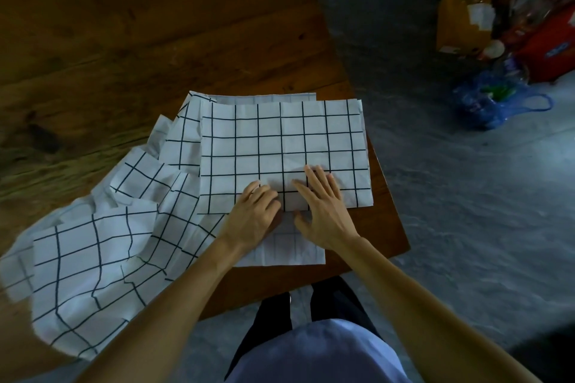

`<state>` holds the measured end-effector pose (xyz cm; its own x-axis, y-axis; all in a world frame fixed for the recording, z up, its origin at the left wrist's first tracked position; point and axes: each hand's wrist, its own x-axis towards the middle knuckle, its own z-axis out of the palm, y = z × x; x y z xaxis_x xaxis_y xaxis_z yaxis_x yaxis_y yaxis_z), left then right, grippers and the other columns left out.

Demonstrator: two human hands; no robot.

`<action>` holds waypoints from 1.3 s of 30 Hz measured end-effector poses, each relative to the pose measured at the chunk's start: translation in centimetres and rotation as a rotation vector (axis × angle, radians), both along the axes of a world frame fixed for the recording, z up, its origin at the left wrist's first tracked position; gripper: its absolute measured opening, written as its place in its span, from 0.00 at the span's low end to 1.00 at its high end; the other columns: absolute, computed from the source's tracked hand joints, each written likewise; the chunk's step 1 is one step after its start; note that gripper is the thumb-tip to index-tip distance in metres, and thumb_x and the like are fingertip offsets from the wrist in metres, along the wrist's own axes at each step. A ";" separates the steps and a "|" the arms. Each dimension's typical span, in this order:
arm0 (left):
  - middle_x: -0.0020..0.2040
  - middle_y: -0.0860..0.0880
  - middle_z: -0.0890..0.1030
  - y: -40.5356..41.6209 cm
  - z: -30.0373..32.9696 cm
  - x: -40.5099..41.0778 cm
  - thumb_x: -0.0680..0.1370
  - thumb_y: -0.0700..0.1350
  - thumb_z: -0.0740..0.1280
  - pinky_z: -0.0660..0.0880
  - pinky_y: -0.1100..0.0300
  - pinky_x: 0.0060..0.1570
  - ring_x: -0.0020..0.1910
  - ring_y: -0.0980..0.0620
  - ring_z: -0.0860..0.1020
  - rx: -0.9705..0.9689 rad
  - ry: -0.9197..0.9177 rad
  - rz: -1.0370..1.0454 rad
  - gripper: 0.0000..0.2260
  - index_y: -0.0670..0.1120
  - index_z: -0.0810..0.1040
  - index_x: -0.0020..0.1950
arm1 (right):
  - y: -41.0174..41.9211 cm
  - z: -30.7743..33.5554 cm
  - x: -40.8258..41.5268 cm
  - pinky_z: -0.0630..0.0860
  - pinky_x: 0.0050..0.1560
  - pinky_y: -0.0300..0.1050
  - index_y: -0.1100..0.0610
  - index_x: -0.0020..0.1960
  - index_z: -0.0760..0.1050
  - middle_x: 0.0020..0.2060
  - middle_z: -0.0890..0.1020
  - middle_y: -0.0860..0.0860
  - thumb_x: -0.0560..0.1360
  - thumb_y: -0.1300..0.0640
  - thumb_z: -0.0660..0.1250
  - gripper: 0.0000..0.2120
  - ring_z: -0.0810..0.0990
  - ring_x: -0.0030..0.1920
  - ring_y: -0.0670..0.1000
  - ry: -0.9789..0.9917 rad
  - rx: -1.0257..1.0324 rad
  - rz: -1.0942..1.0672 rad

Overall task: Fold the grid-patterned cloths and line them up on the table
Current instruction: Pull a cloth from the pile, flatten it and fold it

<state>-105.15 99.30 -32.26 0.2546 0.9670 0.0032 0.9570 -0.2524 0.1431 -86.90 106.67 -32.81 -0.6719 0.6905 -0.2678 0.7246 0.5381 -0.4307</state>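
Both hands lie flat, fingers spread, on the near edge of the folded grid cloth [283,152]: the left hand [253,214] just beside the right hand [323,208], thumbs close together. That cloth sits at the wooden table's [155,40] right near corner. Unfolded grid cloths [102,246] lie crumpled to its left, one passing under it. A blue plastic bag [494,102] and a cardboard box [460,19] sit on the floor, far right.

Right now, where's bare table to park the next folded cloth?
Bare brown wooden table beyond the folded white grid-patterned cloth, across the far and left side. Thin strip along the right edge. Near-left is crowded with crumpled grid cloths; both hands, left and right, press the fold.
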 end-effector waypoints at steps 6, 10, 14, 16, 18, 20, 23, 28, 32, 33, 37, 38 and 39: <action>0.51 0.43 0.78 0.2 -0.2 0.1 0.64 0.44 0.79 0.64 0.50 0.66 0.56 0.46 0.70 0.019 -0.056 0.055 0.20 0.40 0.78 0.51 | -0.3 0.4 -0.6 0.37 0.75 0.54 0.54 0.75 0.61 0.78 0.49 0.58 0.75 0.42 0.62 0.33 0.39 0.77 0.56 0.017 0.027 -0.002; 0.45 0.45 0.75 0.7 1.4 0.9 0.78 0.43 0.64 0.77 0.53 0.49 0.43 0.49 0.73 0.076 -0.226 0.121 0.05 0.42 0.73 0.47 | -0.9 0.9 -1.4 0.51 0.74 0.59 0.56 0.72 0.67 0.75 0.61 0.62 0.74 0.48 0.69 0.29 0.53 0.76 0.61 0.008 0.078 -0.087; 0.41 0.47 0.74 1.5 3.7 1.4 0.79 0.43 0.61 0.70 0.66 0.32 0.34 0.53 0.72 0.101 -0.282 0.127 0.04 0.44 0.68 0.46 | -0.3 2.7 -2.3 0.51 0.75 0.55 0.53 0.70 0.68 0.73 0.67 0.56 0.76 0.53 0.68 0.24 0.55 0.77 0.59 -0.033 0.119 -0.179; 0.41 0.46 0.74 1.5 4.7 1.6 0.79 0.46 0.58 0.69 0.68 0.31 0.33 0.53 0.73 0.089 -0.297 0.137 0.05 0.44 0.68 0.48 | 0.3 3.7 -2.5 0.50 0.75 0.53 0.52 0.70 0.68 0.72 0.68 0.52 0.78 0.54 0.65 0.21 0.54 0.77 0.56 -0.020 0.120 -0.225; 0.44 0.46 0.75 1.5 5.6 1.8 0.79 0.48 0.56 0.68 0.69 0.29 0.32 0.53 0.74 0.064 -0.308 0.158 0.08 0.44 0.69 0.50 | 0.8 5.0 -2.6 0.54 0.74 0.53 0.52 0.69 0.70 0.69 0.73 0.52 0.78 0.54 0.65 0.19 0.59 0.75 0.57 0.035 0.124 -0.267; 0.44 0.47 0.75 1.5 6.8 2.1 0.79 0.49 0.54 0.64 0.70 0.26 0.30 0.55 0.73 0.045 -0.334 0.189 0.10 0.45 0.69 0.51 | 1.2 6.4 -2.6 0.61 0.73 0.56 0.53 0.67 0.73 0.65 0.76 0.53 0.77 0.56 0.67 0.19 0.66 0.72 0.58 0.097 0.126 -0.306; 0.43 0.50 0.75 1.6 8.6 2.6 0.82 0.50 0.52 0.59 0.73 0.25 0.29 0.59 0.69 0.060 -0.411 0.235 0.10 0.47 0.69 0.52 | 2.0 8.6 -2.6 0.70 0.66 0.59 0.54 0.65 0.75 0.60 0.79 0.54 0.74 0.61 0.70 0.19 0.74 0.65 0.57 0.207 0.106 -0.340; 0.47 0.48 0.81 2.8 11.4 1.7 0.81 0.49 0.56 0.79 0.57 0.35 0.39 0.53 0.79 0.147 -0.555 0.345 0.10 0.47 0.70 0.60 | 3.5 12.5 -2.8 0.68 0.69 0.57 0.52 0.62 0.78 0.60 0.81 0.51 0.75 0.65 0.68 0.17 0.73 0.66 0.54 0.326 0.106 -0.243; 0.62 0.44 0.77 4.6 13.3 -0.4 0.79 0.43 0.62 0.75 0.55 0.55 0.59 0.48 0.77 0.189 -0.483 0.315 0.17 0.44 0.70 0.67 | 4.3 16.3 -2.8 0.71 0.58 0.28 0.54 0.58 0.80 0.56 0.82 0.53 0.75 0.70 0.64 0.17 0.77 0.60 0.53 0.422 0.006 -0.248; 0.64 0.44 0.76 4.9 13.8 -0.9 0.78 0.43 0.63 0.73 0.54 0.59 0.62 0.47 0.74 0.187 -0.455 0.289 0.18 0.43 0.70 0.68 | 4.4 17.3 -2.9 0.69 0.54 0.26 0.54 0.58 0.80 0.58 0.81 0.54 0.76 0.71 0.62 0.18 0.76 0.61 0.53 0.415 -0.049 -0.252; 0.64 0.43 0.76 5.5 14.7 -2.1 0.78 0.48 0.63 0.67 0.51 0.66 0.66 0.45 0.72 0.242 -0.343 0.182 0.18 0.43 0.73 0.65 | 4.6 19.5 -3.0 0.75 0.62 0.50 0.53 0.59 0.79 0.62 0.78 0.52 0.74 0.76 0.59 0.23 0.77 0.60 0.56 0.430 -0.225 -0.219; 0.62 0.44 0.77 5.5 14.7 -2.1 0.78 0.48 0.64 0.65 0.52 0.65 0.64 0.45 0.73 0.258 -0.345 0.173 0.16 0.43 0.75 0.63 | 4.6 19.8 -3.0 0.75 0.62 0.51 0.53 0.59 0.79 0.62 0.78 0.51 0.73 0.76 0.59 0.24 0.77 0.61 0.55 0.433 -0.227 -0.215; 0.58 0.44 0.79 5.4 14.9 -2.0 0.78 0.48 0.65 0.66 0.54 0.62 0.61 0.45 0.75 0.272 -0.364 0.177 0.13 0.43 0.76 0.60 | 4.6 20.0 -3.0 0.75 0.63 0.48 0.53 0.60 0.78 0.63 0.78 0.51 0.73 0.76 0.60 0.25 0.77 0.62 0.52 0.435 -0.222 -0.215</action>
